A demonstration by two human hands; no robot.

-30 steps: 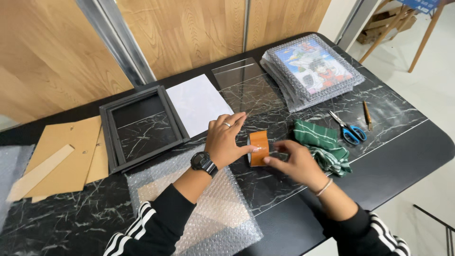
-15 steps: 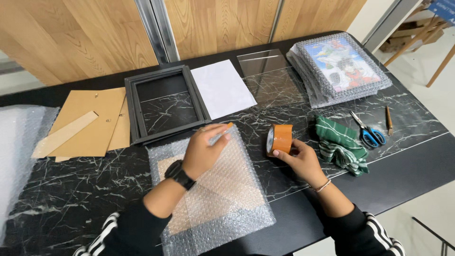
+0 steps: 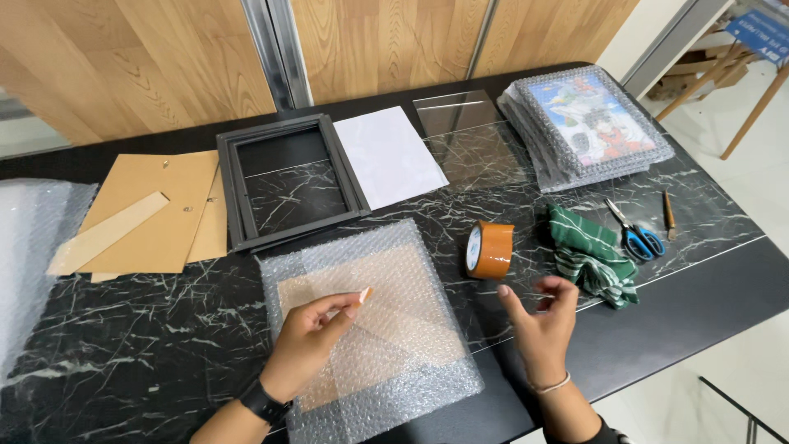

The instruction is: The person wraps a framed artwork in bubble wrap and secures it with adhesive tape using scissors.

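A sheet of bubble wrap (image 3: 370, 329) lies flat on the black marble table (image 3: 148, 329), with a brownish translucent patch across its middle. My left hand (image 3: 308, 341) hovers over it and pinches a small piece of brown tape (image 3: 364, 293) between thumb and forefinger. My right hand (image 3: 538, 329) is just right of the sheet, fingers apart and holding nothing. A roll of brown tape (image 3: 489, 249) stands on its edge a little beyond my right hand, untouched.
Behind the sheet are a black picture frame (image 3: 288, 181), white paper (image 3: 390, 156) and a glass pane (image 3: 468, 136). Cardboard backings (image 3: 156, 214) and more bubble wrap (image 3: 33, 247) lie left. Wrapped pictures (image 3: 592, 123), a green cloth (image 3: 592, 255) and scissors (image 3: 633, 234) lie right.
My right hand has let go of the tape roll, which now stands alone on the table. My left hand has drawn back over the bubble wrap with a bit of tape.
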